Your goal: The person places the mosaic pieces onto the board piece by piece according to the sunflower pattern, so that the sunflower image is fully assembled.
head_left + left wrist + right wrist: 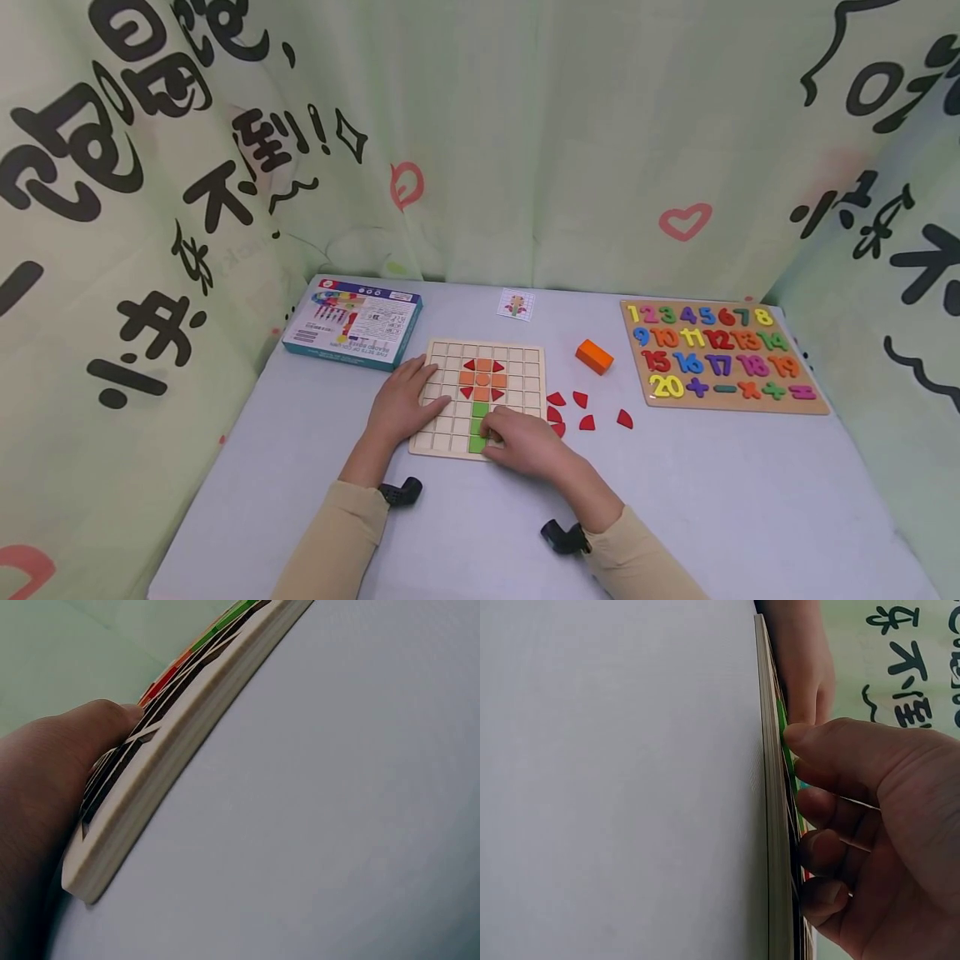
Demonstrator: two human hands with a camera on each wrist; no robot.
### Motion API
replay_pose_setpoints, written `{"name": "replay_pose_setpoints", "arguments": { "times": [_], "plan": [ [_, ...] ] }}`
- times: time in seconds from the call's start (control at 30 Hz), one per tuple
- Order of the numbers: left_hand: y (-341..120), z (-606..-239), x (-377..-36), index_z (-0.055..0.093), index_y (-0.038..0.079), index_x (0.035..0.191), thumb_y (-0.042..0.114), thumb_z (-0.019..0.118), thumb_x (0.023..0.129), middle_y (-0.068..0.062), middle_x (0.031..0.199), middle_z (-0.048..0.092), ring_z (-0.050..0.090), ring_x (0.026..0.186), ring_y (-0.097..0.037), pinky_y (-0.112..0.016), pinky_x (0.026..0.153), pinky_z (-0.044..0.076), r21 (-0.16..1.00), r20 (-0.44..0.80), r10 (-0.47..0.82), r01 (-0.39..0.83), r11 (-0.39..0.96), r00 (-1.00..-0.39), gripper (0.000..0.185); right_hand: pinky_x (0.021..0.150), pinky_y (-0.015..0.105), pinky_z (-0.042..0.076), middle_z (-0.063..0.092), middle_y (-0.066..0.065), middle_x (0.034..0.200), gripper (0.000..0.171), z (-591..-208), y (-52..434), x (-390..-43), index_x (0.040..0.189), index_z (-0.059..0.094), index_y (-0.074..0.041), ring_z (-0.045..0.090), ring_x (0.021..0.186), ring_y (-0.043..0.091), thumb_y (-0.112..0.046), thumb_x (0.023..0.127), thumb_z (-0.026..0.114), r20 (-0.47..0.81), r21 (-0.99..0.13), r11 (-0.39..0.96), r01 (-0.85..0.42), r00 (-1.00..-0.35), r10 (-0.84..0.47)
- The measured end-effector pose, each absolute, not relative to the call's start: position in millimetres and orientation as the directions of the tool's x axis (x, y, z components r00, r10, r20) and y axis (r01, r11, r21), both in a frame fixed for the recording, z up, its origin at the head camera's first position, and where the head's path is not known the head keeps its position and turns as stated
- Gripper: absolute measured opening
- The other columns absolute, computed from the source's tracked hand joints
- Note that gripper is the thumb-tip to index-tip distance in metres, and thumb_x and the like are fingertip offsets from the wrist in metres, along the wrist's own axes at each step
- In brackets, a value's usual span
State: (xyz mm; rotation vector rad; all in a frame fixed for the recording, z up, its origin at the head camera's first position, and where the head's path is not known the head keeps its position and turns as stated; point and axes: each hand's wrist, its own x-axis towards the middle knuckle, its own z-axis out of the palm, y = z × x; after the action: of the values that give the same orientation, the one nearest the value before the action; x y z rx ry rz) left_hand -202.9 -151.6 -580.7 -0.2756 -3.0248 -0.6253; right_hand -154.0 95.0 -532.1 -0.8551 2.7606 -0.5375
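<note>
A wooden grid board [525, 367] lies on the table and carries a flower of orange squares and red pieces [483, 378] above a stem of green tiles [480, 409]. My left hand [411, 396] rests flat on the board's left side, fingers straight; the left wrist view shows its thumb [90, 727] against the board's edge [172, 750]. My right hand [501, 433] sits at the board's lower middle with curled fingers. In the right wrist view its thumb and fingers [810, 750] pinch a green tile [781, 724] at the board's face [772, 840].
Several loose red pieces [581, 400] lie just right of the board, with an orange block [594, 356] behind them. A number puzzle [720, 358] is at the far right, a box [352, 323] at the back left, a small pattern card [516, 304] behind. Printed cloth walls surround the table.
</note>
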Motion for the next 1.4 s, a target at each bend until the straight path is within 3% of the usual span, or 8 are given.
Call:
{"name": "replay_pose_setpoints", "arguments": {
  "times": [0.27,0.47,0.83,1.13,1.4],
  "plan": [
    [-151.2,-580.6,-203.8,0.046,0.020,0.148,0.065,0.057,0.088,-0.005,0.159,0.037,0.033,0.148,-0.028,-0.049,0.118,0.035,0.389,0.077,0.166,0.183,0.903,-0.983,0.076,0.063,0.021,0.044,0.053,-0.011,0.081,0.015,-530.7,102.5,-156.0,0.102,0.066,-0.024,0.051,0.075,0.008,-0.032,0.089,0.069,-0.097,-0.465,0.760,-0.454,-0.827,-0.553],
    [-151.1,-580.7,-203.3,0.047,0.019,0.148,0.064,0.058,0.088,-0.006,0.159,0.037,0.033,0.148,-0.028,-0.050,0.118,0.036,0.391,0.078,0.164,0.182,0.902,-0.983,0.076,0.065,0.023,0.048,0.054,-0.009,0.083,0.016,-522.9,128.3,-160.3,0.103,0.066,-0.023,0.052,0.078,0.009,-0.031,0.089,0.071,-0.136,-0.536,0.781,-0.320,-0.881,-0.454],
    [-150.8,-578.2,-200.8,0.047,0.018,0.148,0.061,0.060,0.088,-0.007,0.158,0.038,0.034,0.147,-0.028,-0.049,0.117,0.037,0.396,0.081,0.165,0.183,0.900,-0.983,0.074,0.069,0.025,0.049,0.056,-0.004,0.083,0.018,-527.2,188.2,-165.2,0.102,0.066,-0.021,0.053,0.081,0.014,-0.027,0.087,0.075,-0.177,-0.551,0.820,-0.154,-0.939,-0.295],
    [-151.2,-579.9,-202.0,0.047,0.019,0.148,0.063,0.058,0.088,-0.007,0.159,0.037,0.033,0.148,-0.028,-0.049,0.118,0.036,0.393,0.072,0.167,0.181,0.901,-0.983,0.075,0.069,0.026,0.049,0.055,-0.003,0.085,0.029,-535.3,208.2,-165.5,0.114,0.067,-0.020,0.052,0.083,0.015,-0.023,0.086,0.076,-0.203,-0.546,0.826,-0.139,-0.935,-0.291],
    [-151.0,-580.8,-202.7,0.047,0.019,0.148,0.063,0.058,0.088,-0.006,0.159,0.037,0.033,0.148,-0.028,-0.049,0.118,0.035,0.393,0.067,0.163,0.176,0.902,-0.984,0.075,0.066,0.026,0.046,0.053,-0.004,0.082,0.026,-540.6,207.9,-163.7,0.114,0.069,-0.023,0.050,0.082,0.013,-0.022,0.088,0.074,-0.197,-0.541,0.825,-0.161,-0.930,-0.310]
  ]
}}
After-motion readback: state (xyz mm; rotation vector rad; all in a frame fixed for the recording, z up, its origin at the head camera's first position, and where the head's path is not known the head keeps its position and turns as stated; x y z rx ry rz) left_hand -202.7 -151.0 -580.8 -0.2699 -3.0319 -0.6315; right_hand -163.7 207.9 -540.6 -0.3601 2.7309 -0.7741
